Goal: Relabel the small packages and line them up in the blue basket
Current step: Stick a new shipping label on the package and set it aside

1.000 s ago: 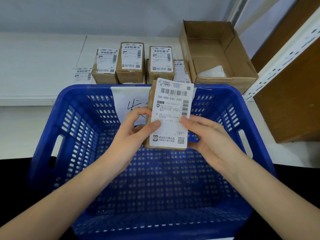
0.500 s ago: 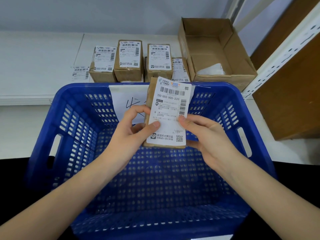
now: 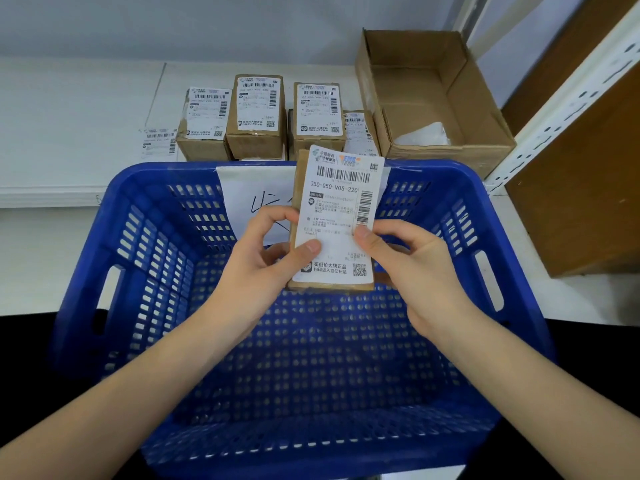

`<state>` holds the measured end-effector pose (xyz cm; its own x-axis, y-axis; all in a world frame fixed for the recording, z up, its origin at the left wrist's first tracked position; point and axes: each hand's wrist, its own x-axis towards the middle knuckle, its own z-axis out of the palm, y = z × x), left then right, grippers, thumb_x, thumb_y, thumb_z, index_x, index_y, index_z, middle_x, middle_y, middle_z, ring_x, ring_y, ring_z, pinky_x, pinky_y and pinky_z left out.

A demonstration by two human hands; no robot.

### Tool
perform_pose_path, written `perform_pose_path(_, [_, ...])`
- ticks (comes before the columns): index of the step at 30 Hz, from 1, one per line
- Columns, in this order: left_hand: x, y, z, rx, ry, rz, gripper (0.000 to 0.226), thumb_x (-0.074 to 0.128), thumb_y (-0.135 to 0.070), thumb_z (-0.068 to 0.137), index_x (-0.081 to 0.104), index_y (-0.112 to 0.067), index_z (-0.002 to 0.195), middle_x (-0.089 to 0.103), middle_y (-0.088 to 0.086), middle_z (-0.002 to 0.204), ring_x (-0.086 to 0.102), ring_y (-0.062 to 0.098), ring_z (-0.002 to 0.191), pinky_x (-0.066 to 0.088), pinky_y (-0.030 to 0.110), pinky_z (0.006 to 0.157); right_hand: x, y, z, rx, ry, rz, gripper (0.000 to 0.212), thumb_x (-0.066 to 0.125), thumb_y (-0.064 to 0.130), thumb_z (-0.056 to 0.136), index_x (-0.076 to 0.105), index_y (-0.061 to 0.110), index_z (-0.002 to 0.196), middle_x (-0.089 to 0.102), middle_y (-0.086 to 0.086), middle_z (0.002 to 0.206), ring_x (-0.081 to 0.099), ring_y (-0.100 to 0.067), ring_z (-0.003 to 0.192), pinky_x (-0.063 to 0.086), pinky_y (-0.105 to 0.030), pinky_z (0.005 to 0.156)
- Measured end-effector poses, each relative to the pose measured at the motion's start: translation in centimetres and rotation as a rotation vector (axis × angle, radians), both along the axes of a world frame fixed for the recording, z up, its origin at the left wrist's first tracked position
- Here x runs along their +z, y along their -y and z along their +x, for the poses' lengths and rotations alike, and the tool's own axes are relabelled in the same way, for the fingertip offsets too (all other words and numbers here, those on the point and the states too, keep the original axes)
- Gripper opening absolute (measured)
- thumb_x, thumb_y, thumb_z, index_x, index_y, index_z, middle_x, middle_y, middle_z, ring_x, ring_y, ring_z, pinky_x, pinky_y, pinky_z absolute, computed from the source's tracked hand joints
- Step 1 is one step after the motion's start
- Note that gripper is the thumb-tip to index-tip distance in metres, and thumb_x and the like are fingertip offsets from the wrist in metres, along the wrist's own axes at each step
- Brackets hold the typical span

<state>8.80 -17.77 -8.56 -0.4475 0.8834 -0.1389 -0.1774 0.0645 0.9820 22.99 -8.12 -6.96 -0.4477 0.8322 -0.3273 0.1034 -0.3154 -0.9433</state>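
Basket (image 3: 145, 258) of perforated blue plastic sits nearest you, a white handwritten sheet (image 3: 249, 195) taped to its far wall. Above it, your left hand (image 3: 263, 271) pinches the brown package (image 3: 332, 237) by its left edge, thumb on the white label (image 3: 341, 216); your right hand (image 3: 415, 271) grips the right edge, thumb pressing the label. Beyond the rim, four labelled cardboard packages (image 3: 256, 116) stand on the white shelf (image 3: 69, 133), a loose label (image 3: 157, 143) lying left of them. Far right, an open corrugated carton (image 3: 433, 95) holds something white.
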Motion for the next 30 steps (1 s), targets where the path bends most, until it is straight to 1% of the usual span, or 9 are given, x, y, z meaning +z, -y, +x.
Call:
perform_pose_path(8, [0.0, -0.1, 0.1, 0.0, -0.042, 0.01, 0.034, 0.066, -0.028, 0.071, 0.051, -0.021, 0.1, 0.07, -0.016, 0.109, 0.068, 0.022, 0.098, 0.059, 0.038, 0.08, -0.4, 0.1, 0.0, -0.026, -0.02, 0.095, 0.013, 0.069, 0.016, 0.084, 0.07, 0.014, 0.096, 0.073, -0.002, 0.098, 0.071, -0.014, 0.086, 0.058, -0.025, 0.065])
perform_pose_path(10, [-0.2, -0.1, 0.0, 0.005, -0.054, 0.005, 0.033, 0.068, -0.029, 0.071, 0.052, -0.024, 0.099, 0.069, -0.013, 0.113, 0.067, 0.027, 0.1, 0.058, 0.041, 0.081, -0.5, 0.0, 0.0, -0.011, -0.018, 0.111, 0.009, 0.069, 0.017, 0.084, 0.07, 0.017, 0.093, 0.072, -0.001, 0.101, 0.071, -0.013, 0.085, 0.057, -0.024, 0.064])
perform_pose_path(13, [-0.3, -0.2, -0.2, 0.009, -0.074, 0.014, 0.026, 0.076, -0.028, 0.079, 0.055, -0.034, 0.093, 0.062, -0.003, 0.125, 0.063, 0.034, 0.104, 0.057, 0.047, 0.083, -0.8, -0.1, 0.1, 0.001, 0.029, 0.2, 0.009, 0.069, 0.021, 0.085, 0.07, 0.021, 0.094, 0.068, -0.002, 0.11, 0.069, -0.014, 0.091, 0.058, -0.028, 0.07])
perform_pose_path(15, [-0.4, -0.2, -0.1, 0.017, -0.083, 0.031, 0.025, 0.074, -0.027, 0.079, 0.054, -0.034, 0.093, 0.06, 0.0, 0.128, 0.063, 0.032, 0.105, 0.058, 0.042, 0.081, -0.9, 0.0, -0.1, 0.004, 0.058, 0.299, 0.012, 0.069, 0.02, 0.085, 0.069, 0.02, 0.097, 0.064, 0.0, 0.114, 0.067, -0.011, 0.093, 0.058, -0.026, 0.074])
perform_pose_path(17, [-0.3, -0.2, -0.1, 0.038, -0.088, 0.053, 0.026, 0.074, -0.028, 0.08, 0.053, -0.032, 0.094, 0.06, 0.002, 0.129, 0.064, 0.03, 0.105, 0.058, 0.038, 0.079, -1.0, 0.0, -0.3, 0.043, 0.078, 0.395, 0.019, 0.069, 0.019, 0.085, 0.066, 0.02, 0.104, 0.06, 0.001, 0.117, 0.065, -0.009, 0.098, 0.056, -0.026, 0.08])
perform_pose_path(19, [-0.3, -0.3, -0.3, 0.055, -0.103, 0.067, 0.024, 0.073, -0.03, 0.08, 0.055, -0.036, 0.093, 0.06, 0.002, 0.128, 0.064, 0.029, 0.104, 0.057, 0.043, 0.082, -1.3, 0.1, -0.4, 0.114, 0.111, 0.451, 0.029, 0.069, 0.021, 0.086, 0.061, 0.023, 0.114, 0.056, 0.003, 0.123, 0.061, -0.01, 0.106, 0.054, -0.032, 0.088])
perform_pose_path(24, [-0.2, -0.3, -0.7, 0.072, -0.125, 0.087, 0.024, 0.07, -0.038, 0.073, 0.056, -0.039, 0.093, 0.058, 0.004, 0.131, 0.064, 0.029, 0.105, 0.055, 0.053, 0.085, -1.7, 0.6, -0.5, 0.197, 0.113, 0.444, 0.044, 0.067, 0.025, 0.087, 0.049, 0.028, 0.127, 0.052, 0.006, 0.13, 0.056, -0.007, 0.113, 0.054, -0.036, 0.09])
perform_pose_path(28, [0.0, -0.4, -0.5, 0.087, -0.195, 0.116, 0.029, 0.068, -0.037, 0.074, 0.053, -0.034, 0.099, 0.052, 0.004, 0.135, 0.064, 0.029, 0.104, 0.051, 0.058, 0.086, -1.5, 1.2, -0.6, 0.232, 0.08, 0.436, 0.062, 0.074, 0.025, 0.08, 0.042, 0.029, 0.133, 0.047, 0.009, 0.132, 0.051, -0.006, 0.117, 0.056, -0.025, 0.08])
perform_pose_path(30, [0.0, -0.4, -0.3, 0.105, -0.23, 0.124, 0.032, 0.067, -0.037, 0.075, 0.051, -0.03, 0.102, 0.047, 0.006, 0.138, 0.063, 0.028, 0.104, 0.051, 0.056, 0.086, -1.2, 1.5, -0.7, 0.224, 0.045, 0.408, 0.068, 0.075, 0.021, 0.079, 0.038, 0.03, 0.135, 0.047, 0.011, 0.131, 0.052, 0.002, 0.112, 0.053, -0.016, 0.076])
